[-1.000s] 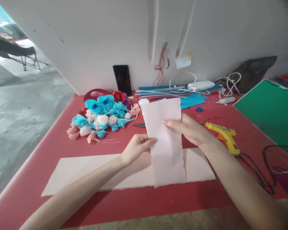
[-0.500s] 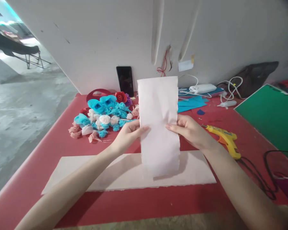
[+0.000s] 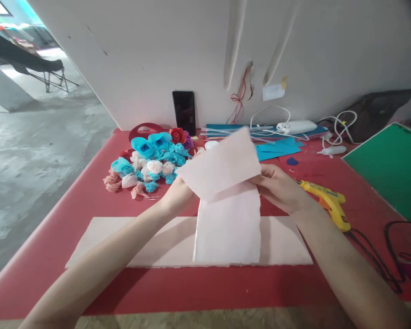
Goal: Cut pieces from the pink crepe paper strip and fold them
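A pale pinkish-white strip of paper (image 3: 228,228) is held up in front of me, its upper part bent over toward me as a slanted flap (image 3: 222,167). My left hand (image 3: 180,194) grips its left side, the fingers mostly covered by the flap. At the right side, my right hand (image 3: 277,187) is closed on the paper's edge, thumb and fingers pinching it where it bends. Beneath lies a longer, wide strip of the same pale paper (image 3: 123,233), flat on the red table, with the held strip's lower end just over it.
Blue, white, pink and red paper flowers (image 3: 154,160) lie at left on the red table (image 3: 178,292). A phone (image 3: 185,112) leans on the wall. A yellow glue gun (image 3: 329,201) with black cord, blue paper (image 3: 279,148), a white power strip (image 3: 296,127) and a green board (image 3: 390,169) are at right.
The upright paper strip has been bent over at its top toward me, forming a slanted flap. My hands stay at its sides, and the view has shifted slightly.
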`<state>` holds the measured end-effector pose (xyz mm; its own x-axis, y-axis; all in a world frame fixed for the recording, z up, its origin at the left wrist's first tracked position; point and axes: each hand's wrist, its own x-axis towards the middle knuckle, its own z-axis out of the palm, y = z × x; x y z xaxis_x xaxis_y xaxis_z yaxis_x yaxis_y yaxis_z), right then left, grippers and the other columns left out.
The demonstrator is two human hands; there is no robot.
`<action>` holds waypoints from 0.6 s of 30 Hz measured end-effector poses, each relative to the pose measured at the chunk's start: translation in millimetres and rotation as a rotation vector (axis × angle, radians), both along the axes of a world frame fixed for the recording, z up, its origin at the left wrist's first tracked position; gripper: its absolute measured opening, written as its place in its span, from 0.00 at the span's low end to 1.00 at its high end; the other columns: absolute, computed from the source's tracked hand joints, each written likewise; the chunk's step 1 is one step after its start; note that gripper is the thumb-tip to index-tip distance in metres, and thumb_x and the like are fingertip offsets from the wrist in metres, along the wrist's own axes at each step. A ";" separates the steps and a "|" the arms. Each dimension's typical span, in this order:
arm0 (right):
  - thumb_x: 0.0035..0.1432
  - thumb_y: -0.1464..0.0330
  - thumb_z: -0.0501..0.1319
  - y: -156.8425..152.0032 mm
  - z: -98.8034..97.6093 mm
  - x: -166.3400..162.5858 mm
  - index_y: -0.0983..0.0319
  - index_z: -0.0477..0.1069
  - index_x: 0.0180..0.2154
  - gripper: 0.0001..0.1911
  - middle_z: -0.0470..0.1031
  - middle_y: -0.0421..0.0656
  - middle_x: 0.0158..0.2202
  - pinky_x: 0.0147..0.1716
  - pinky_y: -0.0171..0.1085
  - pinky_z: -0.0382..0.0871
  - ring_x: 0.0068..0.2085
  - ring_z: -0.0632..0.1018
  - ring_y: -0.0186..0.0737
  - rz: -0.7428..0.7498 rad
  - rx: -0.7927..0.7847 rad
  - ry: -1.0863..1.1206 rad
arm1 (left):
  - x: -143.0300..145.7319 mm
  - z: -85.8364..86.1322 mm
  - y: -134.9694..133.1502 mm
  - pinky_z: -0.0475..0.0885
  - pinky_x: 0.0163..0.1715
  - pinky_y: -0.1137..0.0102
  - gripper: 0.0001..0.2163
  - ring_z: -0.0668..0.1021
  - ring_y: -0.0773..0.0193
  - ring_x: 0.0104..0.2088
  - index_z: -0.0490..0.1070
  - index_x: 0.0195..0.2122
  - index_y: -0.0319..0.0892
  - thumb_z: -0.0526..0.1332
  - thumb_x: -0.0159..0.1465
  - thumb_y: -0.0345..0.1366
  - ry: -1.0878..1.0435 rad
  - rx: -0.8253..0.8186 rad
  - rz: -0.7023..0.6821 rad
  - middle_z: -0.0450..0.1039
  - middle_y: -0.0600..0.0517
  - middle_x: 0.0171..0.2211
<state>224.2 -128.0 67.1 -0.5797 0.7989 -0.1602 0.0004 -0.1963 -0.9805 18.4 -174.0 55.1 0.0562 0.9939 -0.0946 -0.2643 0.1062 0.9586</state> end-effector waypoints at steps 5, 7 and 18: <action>0.46 0.66 0.63 -5.5 9.8 -3.1 0.59 0.73 0.23 0.04 0.68 0.36 0.19 0.18 0.30 0.60 0.19 0.67 0.28 0.023 -0.007 0.042 | -3.9 4.0 -1.2 0.63 0.17 0.79 0.06 0.69 0.74 0.17 0.72 0.23 0.39 0.65 0.50 0.35 -0.105 -0.012 -0.128 0.68 0.57 0.18; 0.47 0.69 0.61 -7.7 11.9 -4.2 0.59 0.73 0.22 0.05 0.68 0.35 0.19 0.19 0.29 0.60 0.19 0.67 0.27 0.013 0.007 0.060 | -4.3 4.0 -1.5 0.64 0.18 0.79 0.04 0.71 0.73 0.18 0.71 0.23 0.39 0.64 0.51 0.34 -0.131 -0.011 -0.126 0.69 0.57 0.19; 0.51 0.75 0.54 -7.6 2.9 1.6 0.56 0.76 0.27 0.14 0.76 0.37 0.29 0.28 0.34 0.69 0.30 0.76 0.34 -0.341 0.441 0.000 | 10.4 7.2 -10.0 0.72 0.42 0.65 0.27 0.76 0.52 0.45 0.70 0.48 0.40 0.55 0.58 0.57 -0.517 -0.086 -0.139 0.76 0.48 0.42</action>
<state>225.8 -135.5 70.0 -0.2764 0.9325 0.2324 0.0084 0.2441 -0.9697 28.9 -184.0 62.3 0.2469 0.9638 -0.1002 -0.6773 0.2456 0.6935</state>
